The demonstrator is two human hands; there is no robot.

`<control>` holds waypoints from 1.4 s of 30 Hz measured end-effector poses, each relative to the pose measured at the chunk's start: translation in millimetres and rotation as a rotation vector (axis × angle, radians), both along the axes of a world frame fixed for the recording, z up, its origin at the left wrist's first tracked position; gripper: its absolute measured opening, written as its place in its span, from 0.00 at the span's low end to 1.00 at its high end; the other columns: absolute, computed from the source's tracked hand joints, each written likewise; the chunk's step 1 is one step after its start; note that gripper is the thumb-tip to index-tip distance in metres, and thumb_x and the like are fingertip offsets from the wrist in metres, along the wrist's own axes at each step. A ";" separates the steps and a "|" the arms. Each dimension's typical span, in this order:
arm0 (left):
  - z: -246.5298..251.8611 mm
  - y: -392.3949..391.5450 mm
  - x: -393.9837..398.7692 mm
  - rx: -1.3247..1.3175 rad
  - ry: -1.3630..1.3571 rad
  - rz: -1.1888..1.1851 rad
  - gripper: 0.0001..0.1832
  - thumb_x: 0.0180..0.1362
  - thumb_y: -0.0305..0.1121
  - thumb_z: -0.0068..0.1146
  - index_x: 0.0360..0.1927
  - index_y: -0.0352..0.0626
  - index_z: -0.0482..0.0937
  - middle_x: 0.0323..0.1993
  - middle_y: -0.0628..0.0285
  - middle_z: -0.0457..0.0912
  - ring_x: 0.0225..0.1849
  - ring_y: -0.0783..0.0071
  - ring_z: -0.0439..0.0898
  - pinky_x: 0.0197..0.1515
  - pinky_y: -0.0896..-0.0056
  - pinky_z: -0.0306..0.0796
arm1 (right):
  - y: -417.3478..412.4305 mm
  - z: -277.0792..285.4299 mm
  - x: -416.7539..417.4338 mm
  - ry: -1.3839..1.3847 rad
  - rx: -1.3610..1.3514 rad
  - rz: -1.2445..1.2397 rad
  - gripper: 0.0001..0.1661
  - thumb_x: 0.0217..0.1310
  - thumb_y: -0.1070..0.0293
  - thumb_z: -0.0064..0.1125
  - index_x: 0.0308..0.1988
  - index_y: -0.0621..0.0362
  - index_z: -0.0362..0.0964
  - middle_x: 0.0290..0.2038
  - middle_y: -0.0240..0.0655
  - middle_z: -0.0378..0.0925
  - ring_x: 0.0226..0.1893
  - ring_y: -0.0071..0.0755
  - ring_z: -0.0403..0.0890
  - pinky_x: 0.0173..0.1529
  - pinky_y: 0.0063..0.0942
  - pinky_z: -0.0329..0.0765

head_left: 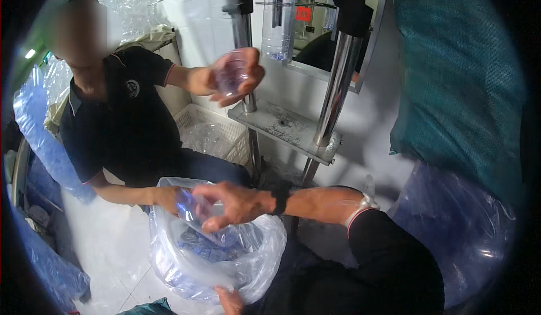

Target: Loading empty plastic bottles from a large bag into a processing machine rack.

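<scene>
My right hand (232,207), a black band at its wrist, is held over a clear plastic bag (266,251) with thumb and fingers apart. A blue-tinted clear plastic bottle (188,205) is close to my fingertips, beside a co-worker's hand (167,198). Blur hides whether my fingers touch it. Bluish plastic pieces (211,249) lie in the bag. At the bottom edge, only part of my left hand (229,300) shows by the bag's near side; its grip is hidden. The co-worker's raised hand (245,76) holds another clear plastic bottle (232,72).
Ahead stands a machine with two chrome posts (338,91) and a metal plate (287,127). A clear bottle (277,27) hangs on it. Behind is a white plastic basket (236,146) of clear plastic. A green woven sack (456,82) and bluish plastic bag (448,230) occupy the right.
</scene>
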State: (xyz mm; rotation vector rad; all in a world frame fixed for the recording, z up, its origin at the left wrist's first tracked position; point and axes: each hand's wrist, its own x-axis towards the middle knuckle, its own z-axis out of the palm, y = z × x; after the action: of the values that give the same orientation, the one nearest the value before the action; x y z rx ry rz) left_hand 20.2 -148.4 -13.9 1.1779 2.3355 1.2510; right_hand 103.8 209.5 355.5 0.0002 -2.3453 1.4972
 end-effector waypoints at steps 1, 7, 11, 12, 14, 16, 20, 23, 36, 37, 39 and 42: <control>-2.2 2.0 -1.0 -0.042 -0.145 0.027 0.23 0.70 0.33 0.50 0.62 0.27 0.67 0.40 0.48 0.75 0.43 0.54 0.73 0.62 0.52 0.66 | -0.8 22.1 2.4 0.101 -0.002 -0.024 0.35 0.51 0.41 0.72 0.44 0.60 0.73 0.35 0.33 0.76 0.37 0.29 0.77 0.44 0.31 0.75; 15.4 15.9 4.4 -0.128 -0.270 0.073 0.24 0.71 0.39 0.48 0.62 0.29 0.68 0.45 0.49 0.77 0.46 0.55 0.74 0.60 0.56 0.68 | 30.8 119.8 -1.0 0.423 0.225 -0.168 0.30 0.58 0.46 0.70 0.46 0.57 0.70 0.38 0.30 0.73 0.38 0.25 0.77 0.45 0.25 0.78; 24.4 16.1 7.3 -0.168 -0.271 0.076 0.25 0.72 0.42 0.46 0.61 0.31 0.68 0.48 0.50 0.77 0.48 0.56 0.75 0.59 0.59 0.69 | 48.9 164.6 -6.7 0.529 0.148 -0.161 0.38 0.61 0.38 0.67 0.52 0.60 0.68 0.44 0.37 0.78 0.44 0.28 0.82 0.52 0.24 0.81; 22.4 16.0 7.7 -0.178 -0.269 0.074 0.25 0.72 0.43 0.46 0.61 0.31 0.68 0.49 0.51 0.78 0.49 0.56 0.75 0.59 0.60 0.69 | 51.7 171.3 -7.3 0.537 0.202 -0.207 0.38 0.61 0.38 0.66 0.53 0.61 0.68 0.44 0.37 0.78 0.44 0.28 0.82 0.52 0.25 0.81; 15.3 15.1 7.9 -0.201 -0.257 0.073 0.25 0.73 0.45 0.45 0.61 0.32 0.68 0.51 0.51 0.78 0.50 0.56 0.76 0.58 0.61 0.69 | 59.9 181.4 -7.5 0.617 0.237 -0.271 0.38 0.63 0.40 0.65 0.54 0.64 0.71 0.46 0.38 0.81 0.46 0.27 0.82 0.55 0.27 0.79; 7.4 15.8 6.3 -0.220 -0.249 0.085 0.26 0.73 0.46 0.44 0.61 0.33 0.68 0.53 0.51 0.78 0.51 0.56 0.76 0.58 0.63 0.70 | 73.3 187.3 -6.4 0.692 0.146 -0.151 0.38 0.63 0.40 0.65 0.54 0.65 0.73 0.47 0.38 0.81 0.45 0.26 0.82 0.55 0.27 0.78; 13.5 21.0 -0.3 -0.109 -0.607 0.162 0.25 0.73 0.47 0.43 0.60 0.35 0.69 0.53 0.51 0.78 0.51 0.57 0.76 0.58 0.63 0.70 | 117.2 189.2 -0.8 0.771 0.160 -0.309 0.25 0.67 0.45 0.64 0.40 0.60 0.76 0.33 0.30 0.83 0.32 0.21 0.81 0.39 0.24 0.78; 44.4 23.4 0.6 0.003 -0.824 0.138 0.23 0.70 0.38 0.47 0.63 0.33 0.66 0.58 0.45 0.75 0.59 0.55 0.74 0.64 0.61 0.67 | 148.2 170.5 7.6 0.914 -0.128 -0.605 0.21 0.71 0.48 0.59 0.39 0.56 0.76 0.30 0.28 0.81 0.31 0.21 0.80 0.39 0.24 0.77; 107.1 36.8 16.3 -0.200 -0.539 0.099 0.18 0.68 0.30 0.46 0.56 0.28 0.68 0.53 0.38 0.78 0.55 0.44 0.78 0.59 0.57 0.69 | -19.5 -137.2 -14.9 -0.204 0.417 -0.039 0.14 0.56 0.67 0.62 0.42 0.63 0.77 0.38 0.45 0.80 0.39 0.46 0.84 0.45 0.39 0.81; 108.5 36.9 16.2 -0.196 -0.541 0.101 0.17 0.68 0.29 0.46 0.56 0.28 0.69 0.52 0.38 0.78 0.55 0.44 0.78 0.59 0.57 0.69 | -29.6 -143.2 -26.5 -0.081 0.503 -0.006 0.13 0.56 0.67 0.61 0.41 0.62 0.77 0.38 0.45 0.79 0.41 0.47 0.84 0.46 0.40 0.80; 112.9 37.2 18.1 -0.110 -0.583 0.132 0.17 0.67 0.29 0.47 0.55 0.29 0.69 0.52 0.38 0.78 0.55 0.45 0.78 0.59 0.57 0.69 | -43.7 -141.6 -51.4 -0.084 0.638 -0.048 0.13 0.54 0.69 0.64 0.40 0.61 0.76 0.39 0.43 0.80 0.40 0.49 0.83 0.46 0.41 0.79; 121.1 34.0 22.4 -0.056 -0.456 0.107 0.16 0.66 0.28 0.48 0.54 0.29 0.69 0.51 0.38 0.78 0.54 0.46 0.78 0.59 0.57 0.69 | -53.3 -132.3 -86.6 -0.049 0.896 -0.049 0.14 0.51 0.70 0.66 0.39 0.60 0.75 0.39 0.43 0.80 0.39 0.51 0.82 0.45 0.43 0.78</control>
State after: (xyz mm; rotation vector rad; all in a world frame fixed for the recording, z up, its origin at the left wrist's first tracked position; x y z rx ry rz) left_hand 42.6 -114.4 107.2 0.6671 2.0932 1.3145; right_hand 17.2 156.2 223.2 0.1300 -2.8111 0.3260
